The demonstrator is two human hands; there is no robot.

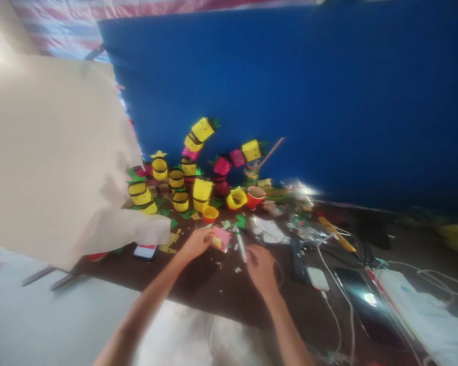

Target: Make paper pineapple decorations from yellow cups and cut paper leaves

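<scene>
Right fingers (253, 251) blurred, pink piece (223, 234) partly hidden

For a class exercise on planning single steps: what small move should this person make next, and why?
Probably bring the white stick to the pink paper: the left hand is at the paper's edge, and the right hand is at the stick's near end, close by. Blur hides how firmly either is held.

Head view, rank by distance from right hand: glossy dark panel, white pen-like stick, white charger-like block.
1. White pen-like stick: by the right hand, on its left.
2. White charger-like block: right of the hand.
3. Glossy dark panel: farther right, past the block.
</scene>
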